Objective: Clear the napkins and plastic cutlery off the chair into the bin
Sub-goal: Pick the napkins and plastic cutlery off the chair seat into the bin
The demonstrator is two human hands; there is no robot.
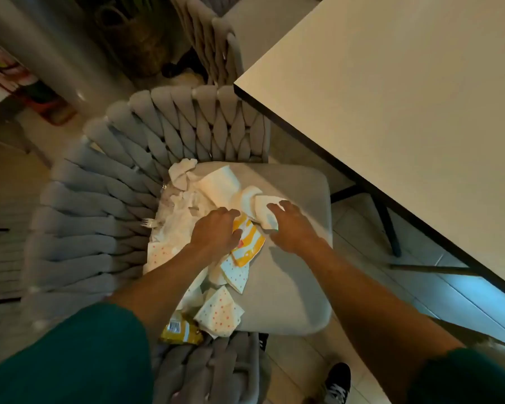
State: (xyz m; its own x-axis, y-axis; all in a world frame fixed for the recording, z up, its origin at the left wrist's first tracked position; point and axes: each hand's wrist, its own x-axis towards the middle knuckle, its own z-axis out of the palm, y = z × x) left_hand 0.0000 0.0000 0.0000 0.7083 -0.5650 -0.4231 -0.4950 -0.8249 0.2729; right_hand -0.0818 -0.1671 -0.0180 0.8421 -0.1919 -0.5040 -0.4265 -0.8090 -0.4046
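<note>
Right hand (292, 228) grips napkin (264, 212); left hand (216, 231) on napkin pile (184, 225).

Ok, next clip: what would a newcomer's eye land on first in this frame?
Probably the heap of crumpled white and polka-dot paper napkins strewn across the grey cushioned chair seat, with both bare hands reaching into it: the left hand on an orange-and-white wrapper, the right hand gripping a white napkin. A small white plastic fork pokes out by the woven backrest.
</note>
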